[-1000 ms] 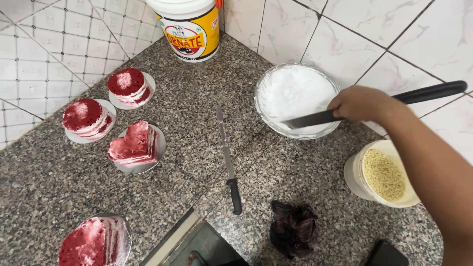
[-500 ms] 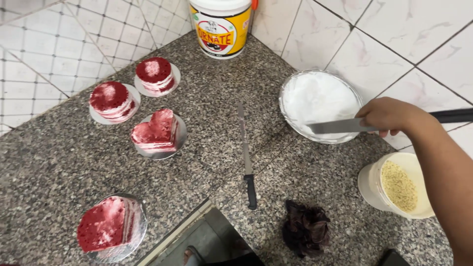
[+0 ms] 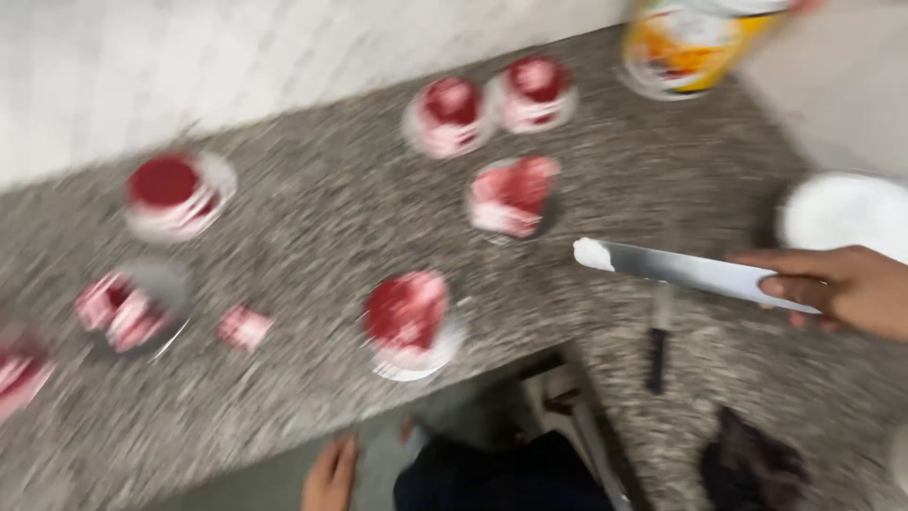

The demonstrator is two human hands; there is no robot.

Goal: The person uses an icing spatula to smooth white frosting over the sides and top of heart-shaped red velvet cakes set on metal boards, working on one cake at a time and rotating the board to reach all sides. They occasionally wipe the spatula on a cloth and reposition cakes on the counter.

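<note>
Spatula (image 3: 686, 272) is the long flat metal blade held out over the grey speckled counter (image 3: 312, 237), with a blob of white cream (image 3: 593, 254) on its tip. The picture is blurry.

Closest to the person, at the bottom edge, the left hand (image 3: 331, 473) hangs down below the counter. I cannot tell if its fingers are open or closed. Low on the right lies a dark cloth (image 3: 752, 468).

A bit farther in, a red cake on a small plate (image 3: 409, 322) sits near the counter's front edge. To the left are a small loose cake piece (image 3: 244, 327) and a dish with cut cake pieces (image 3: 128, 308). A black-handled knife (image 3: 658, 339) lies flat on the counter, just under the blade.

The right hand (image 3: 837, 289) comes in from the right side. Its fingers are closed around the spatula, and the blade points left.

Farther back is a heart-shaped red cake (image 3: 514, 197). To the right sits a white bowl (image 3: 846, 213). A round red cake (image 3: 175, 189) is on the left.

Farthest away are two more round red cakes (image 3: 492, 102) and a yellow tub (image 3: 695, 43) by the white wall (image 3: 189, 57).
</note>
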